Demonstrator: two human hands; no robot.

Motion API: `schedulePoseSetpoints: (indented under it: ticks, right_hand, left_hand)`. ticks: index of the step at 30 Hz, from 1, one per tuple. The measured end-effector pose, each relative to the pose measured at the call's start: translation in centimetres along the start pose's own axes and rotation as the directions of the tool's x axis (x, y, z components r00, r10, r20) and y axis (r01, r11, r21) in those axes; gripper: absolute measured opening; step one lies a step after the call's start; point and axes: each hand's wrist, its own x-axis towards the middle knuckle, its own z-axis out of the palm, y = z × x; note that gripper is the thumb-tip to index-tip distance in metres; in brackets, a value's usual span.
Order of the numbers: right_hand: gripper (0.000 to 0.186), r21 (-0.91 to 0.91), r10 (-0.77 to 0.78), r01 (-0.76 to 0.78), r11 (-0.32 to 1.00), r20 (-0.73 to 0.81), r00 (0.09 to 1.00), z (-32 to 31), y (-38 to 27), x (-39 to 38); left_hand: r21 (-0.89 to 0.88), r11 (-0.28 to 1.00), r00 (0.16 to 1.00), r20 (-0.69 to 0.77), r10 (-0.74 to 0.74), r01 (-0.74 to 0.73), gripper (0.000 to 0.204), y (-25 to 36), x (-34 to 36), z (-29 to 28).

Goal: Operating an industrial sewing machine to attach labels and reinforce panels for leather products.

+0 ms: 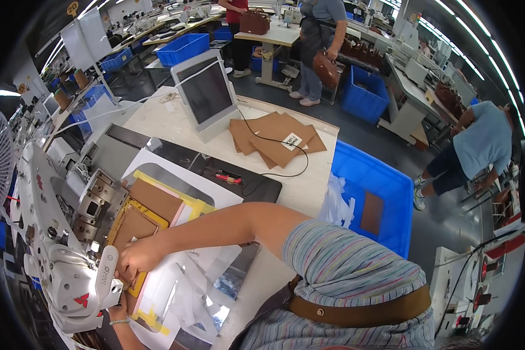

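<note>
A white sewing machine head [79, 280] stands at the left, its lamp lighting the work under it. Below it lies a yellow frame [139, 216] around a brown panel [135, 227]. My right hand [143, 255] reaches over the frame, fingers curled down by the machine head; what they pinch, if anything, is hidden. My left hand [121, 310], with a beaded bracelet at the wrist, comes up from below beside the machine; its fingers are mostly hidden behind the machine head. White strips [189, 286] lie crumpled beneath my right forearm.
A tablet-like screen [204, 93] on a stand and a stack of brown sheets [274, 140] occupy the table. A red cutter [228, 178] lies nearer. At the right stands a blue bin [385, 198] holding white strips. Several people and other blue bins are farther off.
</note>
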Motion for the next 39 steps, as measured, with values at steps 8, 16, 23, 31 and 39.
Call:
schedulePoseSetpoints:
  ticks: [8, 16, 23, 31, 39]
  right_hand:
    - [0.016, 0.18, -0.203, 0.226, 0.957, -0.135, 0.97, -1.9, -1.5, 0.4]
    - [0.033, -0.054, 0.092, -0.092, 0.994, -0.016, 0.996, -2.9, -1.3, 1.6]
    - [0.041, -0.283, 0.22, -0.176, 0.943, 0.132, 0.967, -3.1, -2.0, 1.6]
    - [0.036, -0.098, 0.244, -0.228, 0.969, 0.207, 0.947, -4.0, -3.8, 1.2]
    - [0.035, -0.056, 0.136, -0.128, 0.99, 0.191, 0.972, -4.5, -4.9, 0.6]
  left_hand:
    - [-0.314, 0.911, 0.958, -0.011, -0.287, 0.269, 0.047, 0.6, -1.0, 1.6]
    - [-0.281, 0.91, 0.943, -0.039, -0.33, 0.306, 0.054, 4.2, -0.4, -0.3]
    - [-0.278, 0.907, 0.896, -0.227, -0.382, 0.316, 0.03, 10.8, -0.5, -3.1]
    - [-0.192, 0.931, 0.932, -0.128, -0.339, 0.312, 0.031, 15.3, -3.7, -6.0]
    - [-0.032, 0.99, 0.966, -0.214, -0.143, 0.14, 0.03, 20.7, -6.8, -6.9]
